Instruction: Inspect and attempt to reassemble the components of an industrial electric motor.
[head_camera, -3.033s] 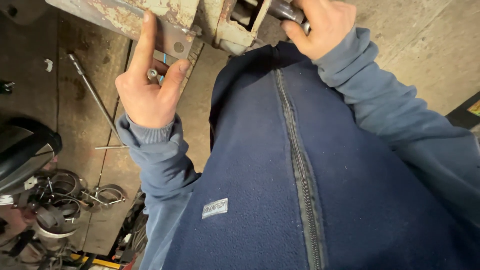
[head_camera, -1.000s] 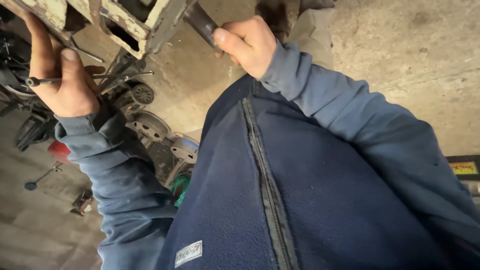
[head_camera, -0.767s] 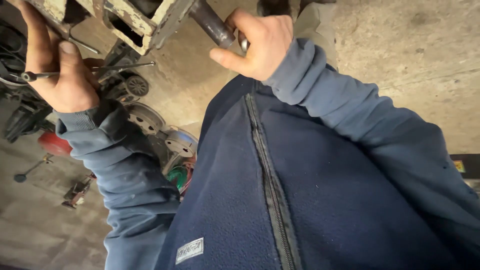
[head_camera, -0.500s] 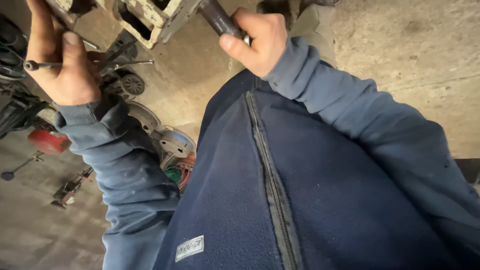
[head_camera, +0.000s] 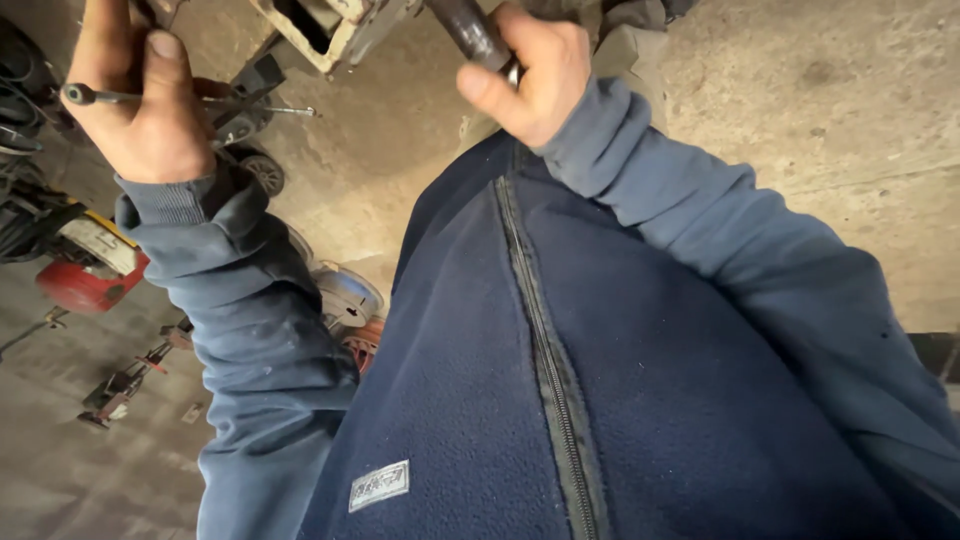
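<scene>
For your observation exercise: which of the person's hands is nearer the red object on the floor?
Left. The left hand is raised directly above the red object; the right hand, gripping a dark bar, is far across.

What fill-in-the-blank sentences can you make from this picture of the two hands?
1. The right hand grips a dark ____ handle.
2. The left hand holds a thin ____.
3. Both sleeves are ____.
4. A ____ runs down the jacket front.

Missing: metal; rod; blue; zipper
</scene>
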